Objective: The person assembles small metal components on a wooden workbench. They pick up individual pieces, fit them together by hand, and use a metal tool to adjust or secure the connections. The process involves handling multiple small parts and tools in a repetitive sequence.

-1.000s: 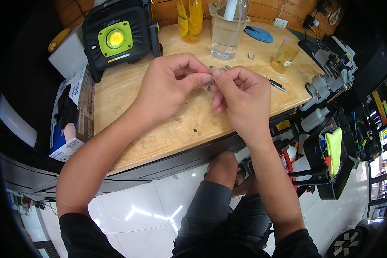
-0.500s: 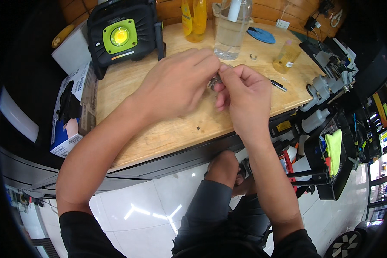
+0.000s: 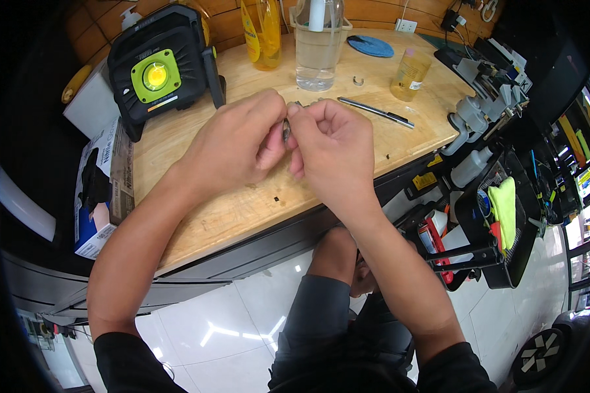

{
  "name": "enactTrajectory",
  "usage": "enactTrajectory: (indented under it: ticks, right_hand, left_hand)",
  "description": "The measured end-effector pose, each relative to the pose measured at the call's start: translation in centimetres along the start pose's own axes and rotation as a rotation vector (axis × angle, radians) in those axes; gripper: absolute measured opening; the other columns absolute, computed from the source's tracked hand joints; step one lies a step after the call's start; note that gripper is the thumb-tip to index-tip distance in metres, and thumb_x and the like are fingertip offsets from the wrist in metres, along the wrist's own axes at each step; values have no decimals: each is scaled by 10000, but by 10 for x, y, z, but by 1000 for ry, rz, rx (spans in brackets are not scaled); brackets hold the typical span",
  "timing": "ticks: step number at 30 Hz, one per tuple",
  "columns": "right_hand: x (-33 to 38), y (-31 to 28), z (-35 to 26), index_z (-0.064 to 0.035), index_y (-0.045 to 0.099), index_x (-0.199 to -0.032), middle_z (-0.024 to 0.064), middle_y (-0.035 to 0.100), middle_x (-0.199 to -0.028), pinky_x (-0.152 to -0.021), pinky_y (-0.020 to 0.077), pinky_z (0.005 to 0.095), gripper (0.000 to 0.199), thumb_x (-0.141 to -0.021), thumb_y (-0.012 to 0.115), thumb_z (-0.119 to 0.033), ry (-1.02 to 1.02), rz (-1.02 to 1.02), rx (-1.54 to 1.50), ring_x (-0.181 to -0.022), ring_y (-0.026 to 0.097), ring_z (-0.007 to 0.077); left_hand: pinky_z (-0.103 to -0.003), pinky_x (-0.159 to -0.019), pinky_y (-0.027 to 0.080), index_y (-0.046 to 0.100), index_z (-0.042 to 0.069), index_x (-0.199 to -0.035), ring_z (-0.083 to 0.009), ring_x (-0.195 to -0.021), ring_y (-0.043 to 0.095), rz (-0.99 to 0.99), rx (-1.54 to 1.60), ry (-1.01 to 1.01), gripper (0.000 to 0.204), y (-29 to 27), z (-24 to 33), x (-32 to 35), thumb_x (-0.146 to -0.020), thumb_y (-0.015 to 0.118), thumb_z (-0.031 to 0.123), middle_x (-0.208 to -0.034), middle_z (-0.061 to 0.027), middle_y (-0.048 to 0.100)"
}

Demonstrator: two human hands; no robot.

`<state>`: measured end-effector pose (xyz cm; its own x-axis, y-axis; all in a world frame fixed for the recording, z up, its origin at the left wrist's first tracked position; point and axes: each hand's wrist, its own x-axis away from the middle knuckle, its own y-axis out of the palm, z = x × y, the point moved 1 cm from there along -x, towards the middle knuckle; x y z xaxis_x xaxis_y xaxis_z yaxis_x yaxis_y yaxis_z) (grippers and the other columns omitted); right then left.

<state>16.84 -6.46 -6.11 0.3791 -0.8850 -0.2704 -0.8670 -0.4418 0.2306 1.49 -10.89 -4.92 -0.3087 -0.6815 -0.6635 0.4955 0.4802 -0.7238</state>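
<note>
Above the wooden tabletop, my left hand and my right hand meet fingertip to fingertip. Both are closed in a pinch around a small, dark, shiny metal piece, mostly covered by the fingers, so its exact kind cannot be told. Just beyond the right hand lies a silver and black pen. A small C-shaped metal piece rests farther back, beside a clear bottle of liquid. A tiny dark bit sits on the wood near the front edge.
At the back left stands a black and green work lamp, near a glove box. A yellow bottle, a blue round pad and an amber container stand or lie behind. A grey clamp grips the right edge, beside a black cart.
The view has shifted, so the bench things appear farther left. My hands stay together on the metal piece, the left turned so its curled fingers show. More of the pen is visible.
</note>
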Motion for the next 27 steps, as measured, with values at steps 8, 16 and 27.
enactTrajectory:
  ticks: [8, 16, 27]
  right_hand:
    - [-17, -14, 5, 27, 613, -782, 47, 623, -622, -435, 417, 239, 275, -990, 657, -147, -47, 120, 114, -471, 551, 74]
    - [-14, -18, 0, 15, 595, -785, 39, 616, -645, -444, 421, 237, 275, -995, 660, -151, -4, 69, 65, -478, 541, 71]
    - [-12, -17, 6, 29, 608, -848, 44, 639, -712, -456, 419, 217, 217, -997, 667, -117, -61, 25, 20, -508, 545, 61]
  left_hand:
    - [-381, -552, 453, 516, 17, -848, -325, -591, 532, 87, 39, -112, 126, -7, 3, -1, -815, 637, 5, -703, -148, 552]
    - [-304, -501, 384, 537, -3, -803, -165, -492, 417, -5, 78, -140, 163, -7, -13, 2, -951, 589, 43, -583, -56, 466]
    - [-355, -627, 474, 632, 39, -1071, -263, -671, 596, -40, 344, -439, 172, -7, 10, -4, -951, 660, 159, -871, -135, 651]
